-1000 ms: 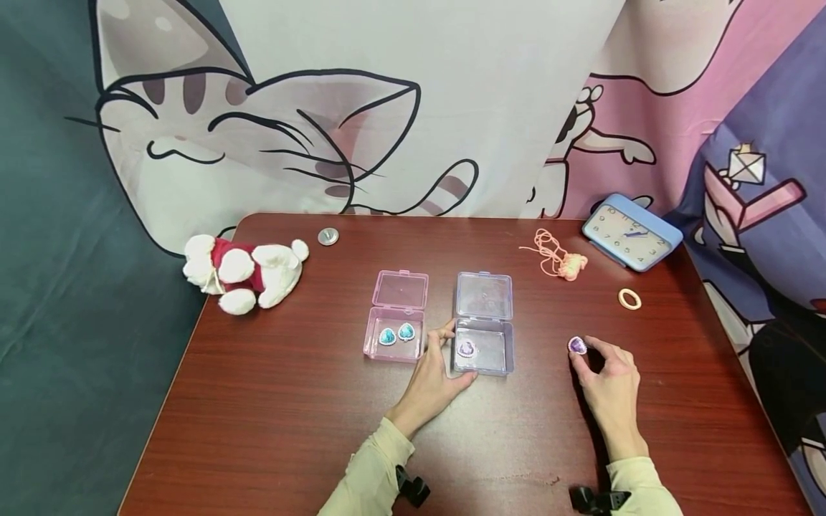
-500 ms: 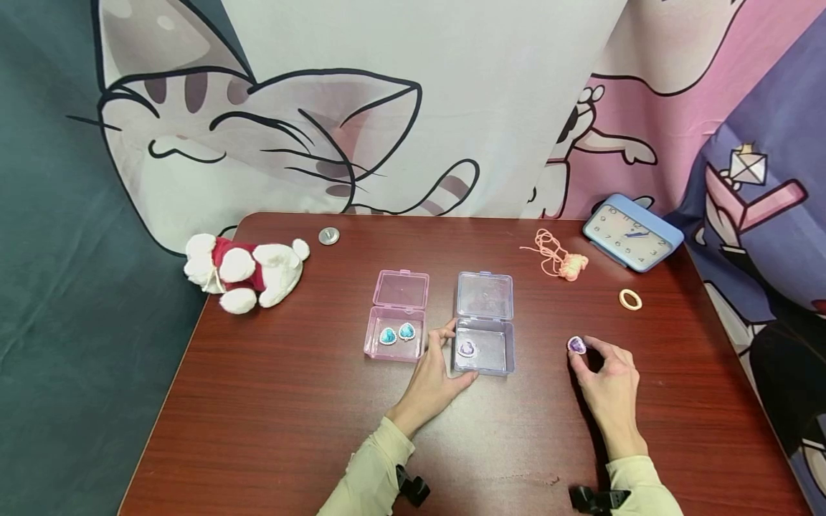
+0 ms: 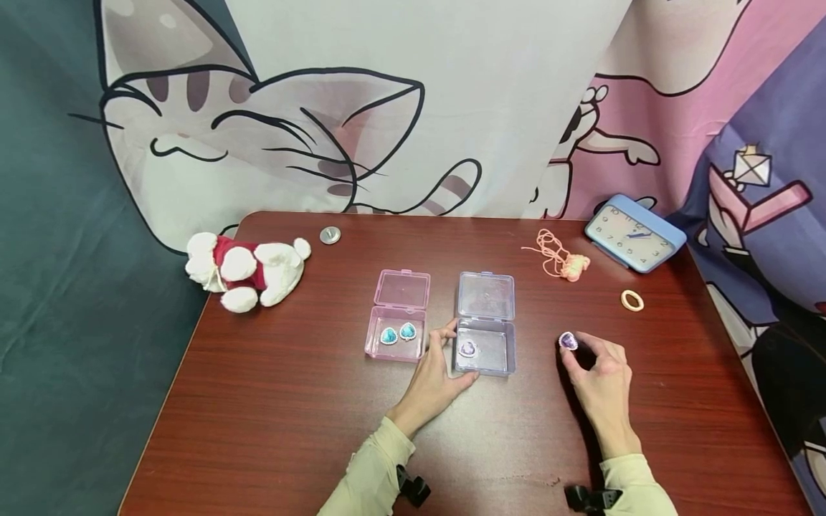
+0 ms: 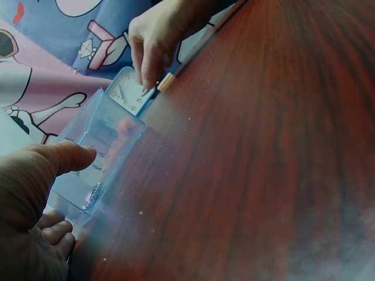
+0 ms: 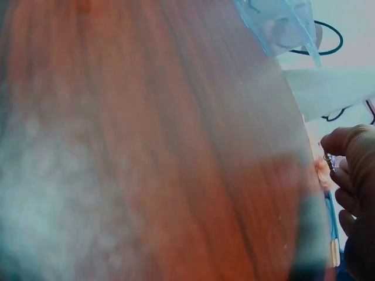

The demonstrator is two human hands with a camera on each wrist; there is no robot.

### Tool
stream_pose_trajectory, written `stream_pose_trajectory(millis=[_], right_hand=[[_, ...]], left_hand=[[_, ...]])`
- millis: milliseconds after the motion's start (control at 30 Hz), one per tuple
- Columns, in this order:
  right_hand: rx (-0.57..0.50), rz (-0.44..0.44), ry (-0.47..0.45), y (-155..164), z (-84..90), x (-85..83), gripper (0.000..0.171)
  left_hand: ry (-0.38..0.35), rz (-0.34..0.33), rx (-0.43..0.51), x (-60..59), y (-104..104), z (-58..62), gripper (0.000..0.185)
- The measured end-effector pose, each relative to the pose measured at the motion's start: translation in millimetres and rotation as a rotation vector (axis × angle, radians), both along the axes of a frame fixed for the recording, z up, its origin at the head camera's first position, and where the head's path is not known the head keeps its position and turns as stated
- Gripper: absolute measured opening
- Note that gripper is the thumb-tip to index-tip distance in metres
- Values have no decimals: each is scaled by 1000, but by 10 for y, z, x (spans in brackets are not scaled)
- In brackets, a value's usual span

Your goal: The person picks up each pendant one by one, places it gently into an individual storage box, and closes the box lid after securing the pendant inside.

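Note:
My right hand (image 3: 603, 376) pinches a purple heart-shaped gem (image 3: 568, 341) with a pale rim between thumb and fingertips, right of the boxes. In the right wrist view the gem (image 5: 330, 162) shows edge-on at the fingertips. My left hand (image 3: 432, 380) holds a clear purple plastic box (image 3: 495, 348), thumb at its front edge and fingers along its left side. The box's lid is flipped back, and one purple gem (image 3: 467, 349) lies inside at the left. To its left stands an opened pink box (image 3: 401, 289) containing two blue heart gems (image 3: 407, 331).
A white plush toy (image 3: 280, 272) in red lies at the back left, near a small silver disc (image 3: 330, 235). At the back right are a peach cord with a charm (image 3: 574, 267), a blue clock (image 3: 635, 233) and a cream ring (image 3: 632, 300). A patterned curtain (image 3: 503, 107) hangs behind the table.
My right hand has moved slightly left with the purple gem between its fingertips. The left hand and both boxes keep their places.

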State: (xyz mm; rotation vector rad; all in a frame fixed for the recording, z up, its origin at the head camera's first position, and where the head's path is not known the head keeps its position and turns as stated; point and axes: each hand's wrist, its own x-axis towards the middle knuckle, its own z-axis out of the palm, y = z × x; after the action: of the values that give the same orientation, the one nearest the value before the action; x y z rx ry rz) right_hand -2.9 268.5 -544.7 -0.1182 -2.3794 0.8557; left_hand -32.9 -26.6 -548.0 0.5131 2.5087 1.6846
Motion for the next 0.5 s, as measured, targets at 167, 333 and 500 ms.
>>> stream_pose_trajectory(millis=[167,333,500], right_hand=[[4,28,12,-82,51,-24,36],[7,66,46,-200,138,-50,38],[-10,102,73,-342,232,-78,38]], left_hand=[[0,-2,1,1,-2,4,71],[5,-1,2,6,-5,17,71],[7,-3,0,6,-6,21,71]])
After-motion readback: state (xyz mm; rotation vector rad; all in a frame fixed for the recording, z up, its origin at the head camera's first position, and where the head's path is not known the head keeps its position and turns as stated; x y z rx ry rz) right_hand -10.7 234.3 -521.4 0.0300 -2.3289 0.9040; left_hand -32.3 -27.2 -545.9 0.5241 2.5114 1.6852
